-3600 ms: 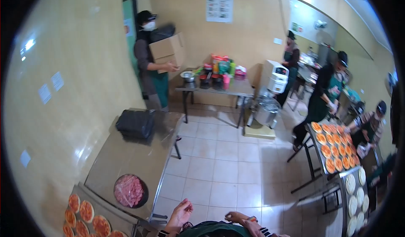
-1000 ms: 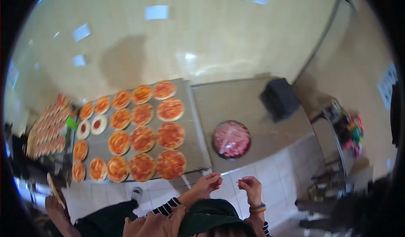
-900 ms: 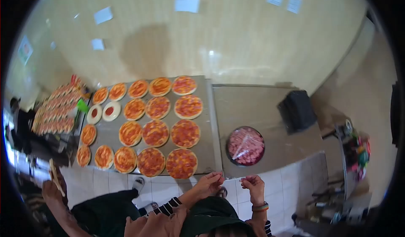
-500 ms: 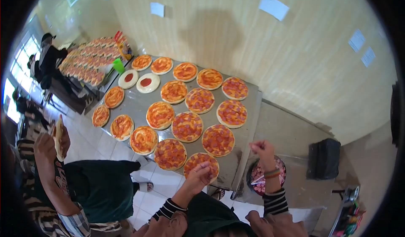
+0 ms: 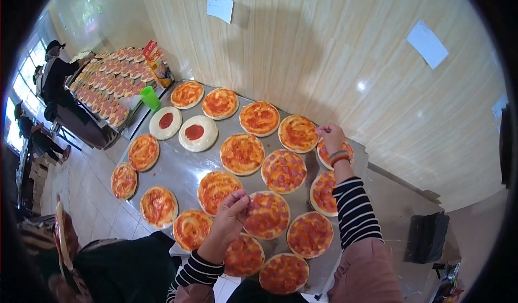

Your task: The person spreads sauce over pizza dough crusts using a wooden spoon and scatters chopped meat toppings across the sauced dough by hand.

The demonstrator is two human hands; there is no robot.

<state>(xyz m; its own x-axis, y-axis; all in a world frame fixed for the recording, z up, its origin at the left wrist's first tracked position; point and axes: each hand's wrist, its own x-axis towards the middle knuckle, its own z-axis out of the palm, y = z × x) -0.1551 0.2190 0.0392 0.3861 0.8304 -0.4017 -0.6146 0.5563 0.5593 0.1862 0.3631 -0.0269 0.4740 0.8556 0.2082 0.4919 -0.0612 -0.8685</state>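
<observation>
My right hand [image 5: 332,138] is closed in a pinch over a pizza [image 5: 325,155] at the table's far right, partly covering it. Anything between those fingers is too small to make out. My left hand [image 5: 231,212] is also closed, fingertips together, above the middle of the table beside a pizza topped with diced pink meat [image 5: 268,217]. What it holds, if anything, is hidden. Several pizzas near my hands carry the same pink cubes, including one [image 5: 284,172] between them. Others, such as a sauced pizza [image 5: 260,118], show only red sauce and a yellowish layer.
The metal table [image 5: 170,163] also bears two pale dough rounds [image 5: 166,123] with a red sauce spot each. A green cup [image 5: 150,98] and an upright packet [image 5: 156,63] stand at its far left. A co-worker [image 5: 116,265] at lower left holds a round on edge. A black box [image 5: 426,237] is at right.
My right hand has moved from above the bowl of diced pink meat to the far-right pizza. My left hand has shifted left and away from me. The view has turned, and the bowl no longer shows.
</observation>
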